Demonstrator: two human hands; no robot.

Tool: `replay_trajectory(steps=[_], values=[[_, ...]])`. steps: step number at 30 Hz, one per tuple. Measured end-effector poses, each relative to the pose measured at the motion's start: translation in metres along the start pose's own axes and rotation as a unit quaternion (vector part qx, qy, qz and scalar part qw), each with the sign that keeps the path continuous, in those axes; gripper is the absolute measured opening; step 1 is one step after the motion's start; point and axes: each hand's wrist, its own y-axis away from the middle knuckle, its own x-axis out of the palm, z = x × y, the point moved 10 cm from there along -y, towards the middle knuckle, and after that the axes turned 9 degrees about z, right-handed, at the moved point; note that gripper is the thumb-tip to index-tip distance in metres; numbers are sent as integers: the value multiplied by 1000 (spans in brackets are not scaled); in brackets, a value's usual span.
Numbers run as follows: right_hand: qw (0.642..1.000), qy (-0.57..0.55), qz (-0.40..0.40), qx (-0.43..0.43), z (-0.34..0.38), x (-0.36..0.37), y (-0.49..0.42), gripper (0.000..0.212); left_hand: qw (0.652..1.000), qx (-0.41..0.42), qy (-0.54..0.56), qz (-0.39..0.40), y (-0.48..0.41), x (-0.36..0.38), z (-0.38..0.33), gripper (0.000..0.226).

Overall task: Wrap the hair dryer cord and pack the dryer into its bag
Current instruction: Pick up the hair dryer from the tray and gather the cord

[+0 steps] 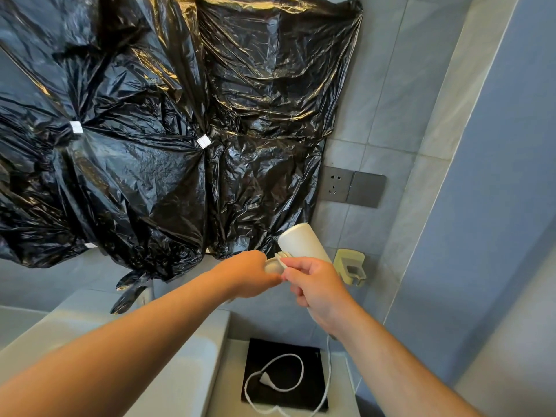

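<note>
You hold the hair dryer (301, 239) up in front of the tiled wall, its white barrel tilted up and to the left, just left of the pale wall holder (350, 266); your right hand (319, 288) grips the dryer from below, fingers curled round the handle so that the handle itself is mostly hidden; the thumb and forefinger reach toward your left hand (252, 276), and the two hands touch; your left hand pinches a pale rounded piece (273, 267) just under the barrel, fingers bent round it and largely hidden behind the back of the hand; you cannot tell whether that piece is part of the dryer. The cord (301, 371) drops from below your right wrist to the pale counter (231, 380); there it lies unwrapped in a loose loop on the black bag (282, 371), which rests flat on the counter; the plug (266, 379) lies on the bag inside the loop. Crinkled black plastic sheeting (150, 115) covers the wall to the left; a grey socket (335, 185) and a switch (367, 189) sit side by side on the tiles above the dryer.
</note>
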Motion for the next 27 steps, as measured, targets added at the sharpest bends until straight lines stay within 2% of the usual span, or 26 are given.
replay_trajectory(steps=[3, 9, 13, 19, 25, 27], values=[[1000, 27, 1, 2, -7, -2, 6, 15, 998, 4, 51, 24, 0, 4, 0, 43], [989, 134, -59, -5, -8, -12, 13, 26, 984, 8, 171, 46, 0, 15, 2, 32], [975, 194, -108, -23, -6, -20, 18, 34, 962, -11, 262, 76, 5, 22, 0, 29], [980, 171, -98, -21, -11, -29, 14, 28, 883, -52, 438, 159, 18, 42, -4, 35], [984, 158, -77, -39, -13, -37, 7, 42, 863, -57, 475, 162, 15, 54, -6, 57], [987, 146, -56, -26, -21, -36, 4, 36, 858, -54, 486, 157, 15, 57, -9, 58]])
